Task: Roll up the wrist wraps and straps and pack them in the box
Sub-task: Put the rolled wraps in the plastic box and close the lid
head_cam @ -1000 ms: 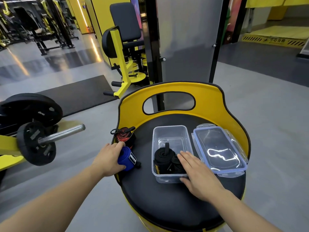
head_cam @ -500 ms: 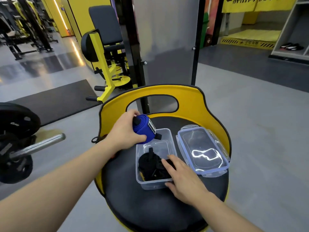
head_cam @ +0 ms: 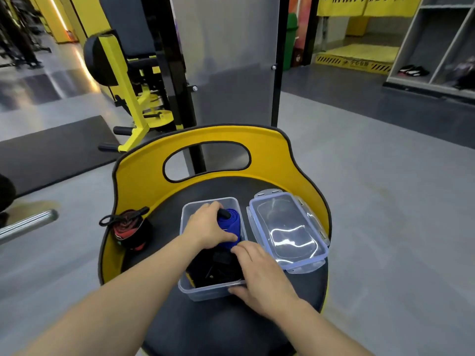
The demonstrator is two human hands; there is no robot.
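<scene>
At the far left a steel bar (head_cam: 28, 223) pokes into view over the glossy grey floor (head_cam: 385, 201), and a dark rubber mat (head_cam: 51, 147) lies behind it; further back stands a yellow and black gym machine (head_cam: 128, 86). The surface I work on is a round seat (head_cam: 218, 330) with black padding, matte and smooth, and a curved yellow backrest (head_cam: 270, 155) with an oval cut-out. On the left part of the seat, against the backrest, sits a red and black rolled wrap (head_cam: 128, 233) with a black loop. My left hand (head_cam: 205, 229) is curled around the blue rolled wrap (head_cam: 231, 224), woven cloth, and holds it inside the far half of the clear plastic box (head_cam: 205, 291); the near half holds black rolled straps (head_cam: 218, 268). My right hand (head_cam: 262, 276) rests on the near right corner of the box, fingers loosely bent over the rim, gripping nothing else. Just beside the box on the right lies the transparent lid (head_cam: 290, 232), rectangular with rounded corners and shiny; at the far right grey shelves (head_cam: 437, 47) stand.
</scene>
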